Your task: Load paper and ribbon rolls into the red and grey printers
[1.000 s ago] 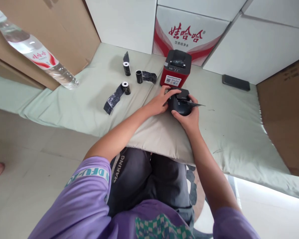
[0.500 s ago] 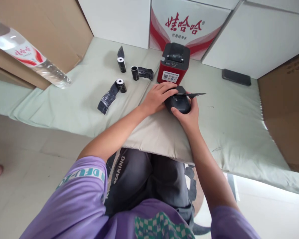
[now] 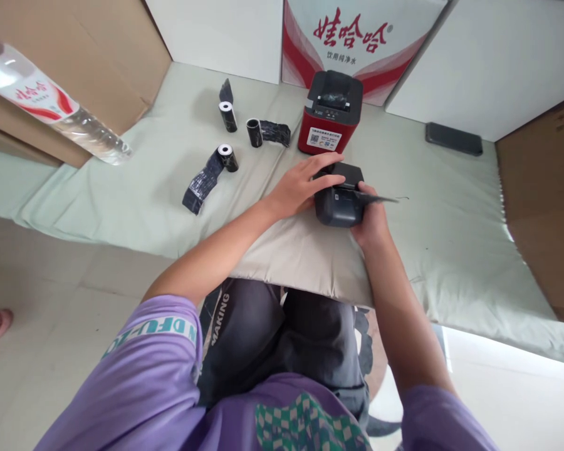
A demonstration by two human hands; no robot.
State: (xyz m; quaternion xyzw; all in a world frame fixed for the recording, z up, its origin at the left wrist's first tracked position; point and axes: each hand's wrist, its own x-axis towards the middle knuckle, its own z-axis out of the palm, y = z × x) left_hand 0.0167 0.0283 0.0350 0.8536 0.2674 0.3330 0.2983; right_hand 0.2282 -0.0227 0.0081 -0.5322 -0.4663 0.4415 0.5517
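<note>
A black handheld printer (image 3: 339, 205) with rounded edges is held between my hands, close in front of the red desktop printer (image 3: 326, 134). Along its left side my left hand (image 3: 305, 180) grips it, with fingers stretched over the top. My right hand (image 3: 372, 219) wraps around the right side, its fingers partly hidden. A dark strip (image 3: 378, 198) juts out to the right from the handheld printer's top. To the left lie three rolls of black paper with loose tails: one at the back (image 3: 227, 118), one in the middle (image 3: 254, 133) and one nearer (image 3: 228, 158).
White boxes (image 3: 357, 37), one with red lettering, line the back of the green cloth surface (image 3: 272, 250). A dark flat phone-like object (image 3: 454, 139) lies at the right, beside a cardboard box (image 3: 545, 207). A large water bottle (image 3: 51, 97) lies at the left against cardboard (image 3: 98, 37).
The handheld printer has moved slightly nearer to me and tilted, showing more of its top. My right thumb has left its front, and that hand has shifted to the right side.
</note>
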